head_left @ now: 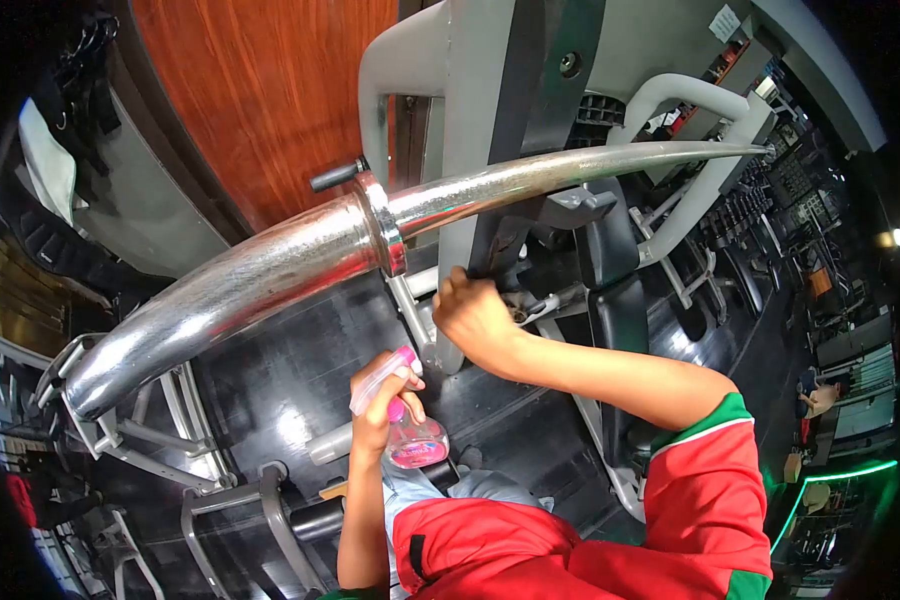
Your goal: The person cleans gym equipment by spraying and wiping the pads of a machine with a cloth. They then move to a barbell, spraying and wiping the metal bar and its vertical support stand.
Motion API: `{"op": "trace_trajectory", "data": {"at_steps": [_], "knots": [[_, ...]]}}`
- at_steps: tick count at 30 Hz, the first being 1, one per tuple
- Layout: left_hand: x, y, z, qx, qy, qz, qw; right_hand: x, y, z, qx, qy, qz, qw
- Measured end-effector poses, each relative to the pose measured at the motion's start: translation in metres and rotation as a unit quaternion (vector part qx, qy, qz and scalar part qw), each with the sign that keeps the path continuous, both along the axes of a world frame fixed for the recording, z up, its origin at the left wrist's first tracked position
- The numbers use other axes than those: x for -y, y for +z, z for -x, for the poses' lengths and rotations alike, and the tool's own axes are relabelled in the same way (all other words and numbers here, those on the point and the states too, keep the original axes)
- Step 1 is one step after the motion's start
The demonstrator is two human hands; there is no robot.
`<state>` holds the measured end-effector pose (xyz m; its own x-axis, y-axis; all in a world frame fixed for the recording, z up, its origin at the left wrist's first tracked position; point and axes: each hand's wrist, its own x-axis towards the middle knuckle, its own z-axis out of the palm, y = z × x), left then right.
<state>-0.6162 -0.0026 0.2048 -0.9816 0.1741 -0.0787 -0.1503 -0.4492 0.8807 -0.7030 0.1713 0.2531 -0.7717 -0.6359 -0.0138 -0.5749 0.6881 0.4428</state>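
Note:
My left hand (378,400) is wrapped round the neck of a clear spray bottle (417,445) with a pink trigger head and pink liquid inside. The bottle hangs in front of my body, below the machine. Up and to the right, my right hand (473,318) has its fingers curled in against the grey upright (460,230) of a gym machine. Whatever those fingers hold, if anything, is hidden. Above both hands a chrome weight-loading bar (260,260) with a collar (382,222) spans the view.
Black padded seat parts (615,320) lie to the right of the upright. A wood-grain panel (260,100) stands behind the bar. Grey metal frames (230,500) are at lower left. Dumbbell racks (740,215) line the far right, where a person (820,392) is visible in the distance.

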Motion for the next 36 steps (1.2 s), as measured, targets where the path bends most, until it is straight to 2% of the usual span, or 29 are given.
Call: {"op": "trace_trajectory", "data": {"at_steps": [2,4,7,11,13,14,16,18,19,23,24,26,28,30,33,36], "knots": [[-0.002,-0.001,0.0,0.015,0.015,0.015,1.0,-0.005,0.032,0.0,-0.024,-0.004,0.044,0.999],[-0.005,0.004,0.001,0.014,0.018,0.014,1.0,-0.011,0.038,0.001,-0.048,-0.006,0.086,0.995],[-0.011,0.009,0.003,0.001,0.011,0.006,1.0,-0.017,0.01,0.0,0.021,0.025,0.057,0.998],[-0.017,0.022,0.006,-0.024,-0.008,-0.004,1.0,-0.016,-0.01,0.002,0.009,0.062,-0.015,0.998],[-0.02,0.032,0.008,-0.042,-0.007,0.007,0.999,-0.03,0.005,0.013,0.044,0.154,0.113,0.981],[-0.023,0.038,0.009,-0.057,-0.007,0.014,0.998,-0.037,0.017,0.017,0.124,0.127,0.126,0.976],[-0.03,0.057,0.012,-0.072,0.0,0.031,0.997,-0.059,0.047,0.003,0.151,0.113,0.302,0.934],[-0.041,0.074,0.016,-0.094,0.023,0.065,0.993,-0.076,0.093,-0.016,0.172,0.086,0.346,0.918],[-0.046,0.08,0.018,-0.103,0.033,0.081,0.991,-0.088,0.099,-0.019,0.169,0.084,0.383,0.904],[-0.073,0.099,0.031,-0.132,0.08,0.182,0.971,-0.133,0.072,-0.029,0.149,0.019,0.621,0.769],[-0.078,0.102,0.035,-0.135,0.084,0.187,0.97,-0.142,0.059,-0.027,0.111,0.025,0.652,0.75],[-0.086,0.105,0.042,-0.141,0.085,0.242,0.956,-0.144,0.043,-0.034,0.077,-0.005,0.729,0.68],[-0.093,0.106,0.047,-0.152,0.104,0.256,0.949,-0.146,0.023,-0.037,0.081,-0.018,0.788,0.611],[-0.097,0.106,0.05,-0.149,0.123,0.26,0.946,-0.144,0.013,-0.039,0.122,-0.035,0.815,0.565],[-0.093,0.104,0.048,-0.151,0.123,0.278,0.941,-0.14,0.012,-0.033,0.095,-0.042,0.814,0.572],[-0.091,0.105,0.04,-0.142,0.131,0.276,0.941,-0.129,0.027,-0.013,0.079,0.076,0.801,0.589]]}}
